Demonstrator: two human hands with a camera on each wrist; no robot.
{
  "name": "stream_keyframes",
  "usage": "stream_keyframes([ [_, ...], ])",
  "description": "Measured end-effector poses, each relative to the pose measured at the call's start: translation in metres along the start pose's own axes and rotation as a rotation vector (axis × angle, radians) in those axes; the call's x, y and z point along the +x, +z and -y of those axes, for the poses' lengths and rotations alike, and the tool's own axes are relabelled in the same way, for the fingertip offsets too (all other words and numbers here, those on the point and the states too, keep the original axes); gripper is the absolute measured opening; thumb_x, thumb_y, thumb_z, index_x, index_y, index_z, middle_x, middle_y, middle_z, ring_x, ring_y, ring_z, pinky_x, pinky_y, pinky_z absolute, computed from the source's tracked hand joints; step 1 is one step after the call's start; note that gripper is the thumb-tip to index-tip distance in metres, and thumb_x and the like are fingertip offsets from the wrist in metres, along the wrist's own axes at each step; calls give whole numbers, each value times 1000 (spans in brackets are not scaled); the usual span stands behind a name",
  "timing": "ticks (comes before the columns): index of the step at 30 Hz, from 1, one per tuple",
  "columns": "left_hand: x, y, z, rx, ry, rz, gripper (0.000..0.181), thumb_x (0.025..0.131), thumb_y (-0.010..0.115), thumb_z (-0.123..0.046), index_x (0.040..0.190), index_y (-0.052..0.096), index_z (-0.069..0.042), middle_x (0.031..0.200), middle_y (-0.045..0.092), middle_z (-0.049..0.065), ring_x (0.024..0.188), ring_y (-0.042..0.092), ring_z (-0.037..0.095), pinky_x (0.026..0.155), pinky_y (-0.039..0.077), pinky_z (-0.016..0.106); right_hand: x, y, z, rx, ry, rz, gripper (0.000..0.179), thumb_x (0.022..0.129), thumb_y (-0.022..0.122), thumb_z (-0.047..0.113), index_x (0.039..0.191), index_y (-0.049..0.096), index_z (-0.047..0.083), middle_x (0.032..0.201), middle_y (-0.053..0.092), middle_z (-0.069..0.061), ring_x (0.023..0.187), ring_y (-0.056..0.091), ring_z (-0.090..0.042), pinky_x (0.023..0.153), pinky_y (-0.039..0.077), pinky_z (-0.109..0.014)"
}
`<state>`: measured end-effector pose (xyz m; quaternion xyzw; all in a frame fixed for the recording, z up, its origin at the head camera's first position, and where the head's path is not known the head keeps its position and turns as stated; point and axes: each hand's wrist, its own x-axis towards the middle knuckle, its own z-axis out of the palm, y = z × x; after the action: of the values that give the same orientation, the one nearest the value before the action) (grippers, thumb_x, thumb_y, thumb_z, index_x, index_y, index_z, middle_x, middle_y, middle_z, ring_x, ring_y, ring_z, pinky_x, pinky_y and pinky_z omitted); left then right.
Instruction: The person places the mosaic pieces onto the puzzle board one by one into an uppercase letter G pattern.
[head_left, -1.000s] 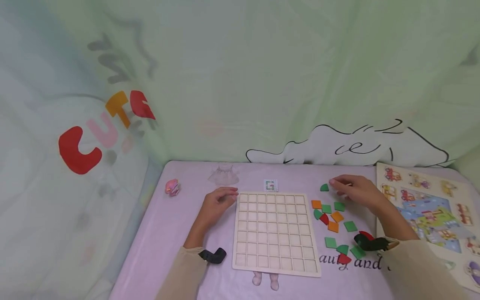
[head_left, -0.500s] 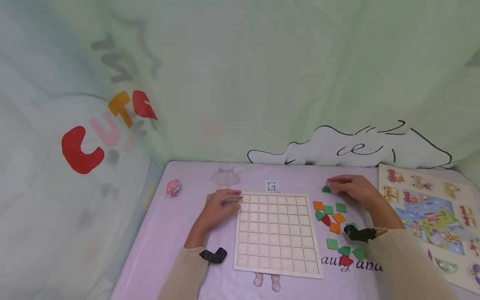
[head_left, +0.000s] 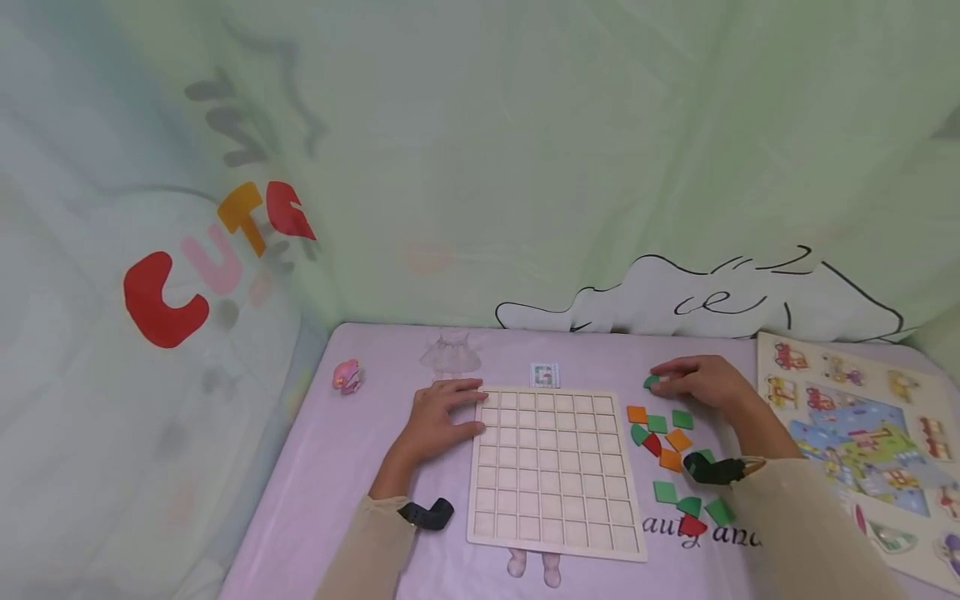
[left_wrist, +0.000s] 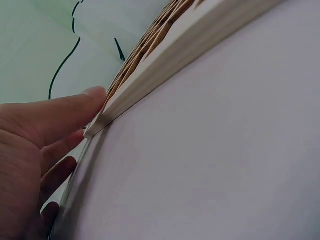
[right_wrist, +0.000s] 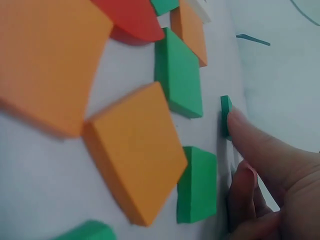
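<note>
A pale wooden grid board lies flat on the table, and my left hand rests against its far left corner. In the left wrist view the thumb touches the board's edge, with the other fingers loosely spread behind. At the far right, my right hand pinches a green quarter-circle tile between thumb and index finger. The right wrist view shows the thumb over that green tile, which hides part of it. Several orange squares, green squares and red quarter-circle tiles lie beside the board.
A small pattern card lies just beyond the board. On the right, a picture puzzle board lies partly under the right sleeve. A small pink toy sits at the far left. A printed cloth curtain stands behind the table.
My right hand has moved a little left to the green quarter-circle tile and its thumb has closed on it. The left hand's fingers have spread and shifted slightly onto the board's corner.
</note>
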<state>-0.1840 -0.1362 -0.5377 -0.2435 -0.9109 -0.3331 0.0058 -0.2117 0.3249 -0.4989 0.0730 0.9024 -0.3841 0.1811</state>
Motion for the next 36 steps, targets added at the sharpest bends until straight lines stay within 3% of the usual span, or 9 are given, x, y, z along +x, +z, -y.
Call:
stream_keyframes([
  [3, 0, 0, 1, 18, -6, 7, 49, 86, 80, -40, 132, 70, -26, 149, 57, -5, 138, 49, 22, 104, 34, 51, -1, 1, 3, -17, -5, -22, 57, 87, 79, 44, 131, 68, 9, 104, 60, -10, 105, 50, -30, 78, 41, -34],
  [16, -1, -2, 1, 42, 3, 37, 59, 77, 86, -49, 129, 71, -26, 146, 58, -5, 139, 48, 20, 108, 33, 49, -3, -1, 7, -79, -7, -20, 51, 87, 80, 40, 118, 67, 1, 99, 59, -11, 99, 50, -31, 75, 39, -34],
  [28, -1, -3, -1, 63, -2, 37, 60, 82, 82, -46, 134, 68, -21, 147, 57, -4, 140, 46, 21, 109, 33, 52, 2, -3, 5, -56, 9, 0, 56, 84, 81, 45, 117, 66, 3, 99, 62, -10, 99, 52, -30, 76, 41, -34],
  [36, -1, -2, -2, 63, -1, 34, 60, 81, 82, -46, 135, 68, -21, 147, 57, -3, 139, 47, 22, 109, 33, 52, -1, -4, 7, -71, 15, 12, 50, 88, 78, 43, 115, 65, 3, 103, 62, -12, 101, 51, -30, 77, 42, -34],
])
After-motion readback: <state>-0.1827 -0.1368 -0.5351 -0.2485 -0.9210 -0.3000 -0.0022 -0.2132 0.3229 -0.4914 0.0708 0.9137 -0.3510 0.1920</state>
